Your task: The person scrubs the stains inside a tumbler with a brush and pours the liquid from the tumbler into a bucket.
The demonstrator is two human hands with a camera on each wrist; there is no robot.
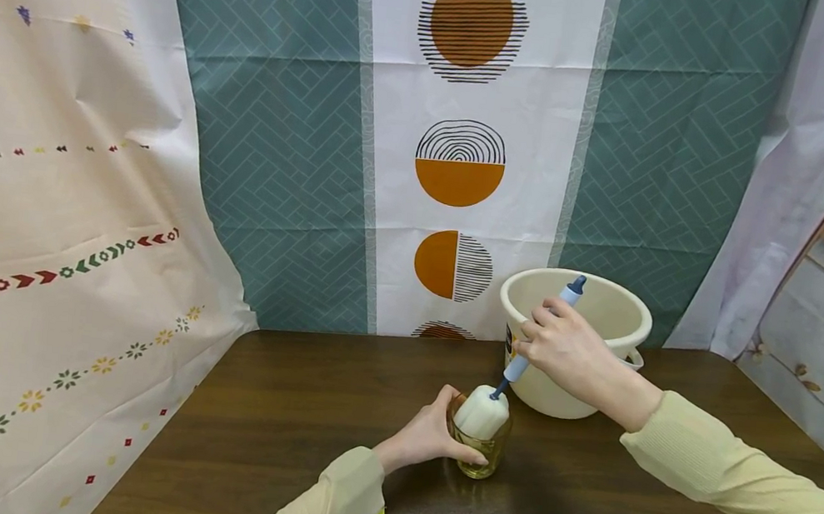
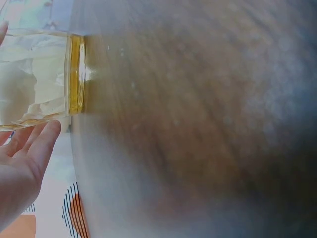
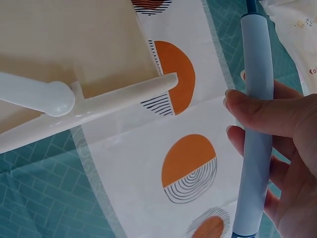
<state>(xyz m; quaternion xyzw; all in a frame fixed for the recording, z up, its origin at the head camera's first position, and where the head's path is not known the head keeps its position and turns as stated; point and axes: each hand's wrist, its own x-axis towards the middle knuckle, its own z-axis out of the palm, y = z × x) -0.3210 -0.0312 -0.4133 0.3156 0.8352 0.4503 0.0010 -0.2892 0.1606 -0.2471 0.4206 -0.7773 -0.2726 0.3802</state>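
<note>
Head view: on the table (image 1: 290, 412), a bucket (image 1: 552, 393); in front, the right hand (image 1: 573, 354) grips a brush (image 1: 517, 368), probably light and soft-tipped, best held mid-handle. Its white tip (image 1: 482, 415) sits inside the glass (image 1: 496, 448), likely fragile, which the left hand (image 1: 429, 435) grips round the sides.

The left hand (image 2: 25, 163) holds a clear, amber-tinted glass (image 2: 54, 74) that appears on its side in this view, several fingers against its lower side and the tip of another digit at the upper left edge. A pale mass (image 2: 17, 89) shows through the glass wall. The blurred brown tabletop (image 2: 198, 109) faces the base; a white cloth (image 2: 54, 163) with orange-and-black motifs lies behind the hand.
</note>
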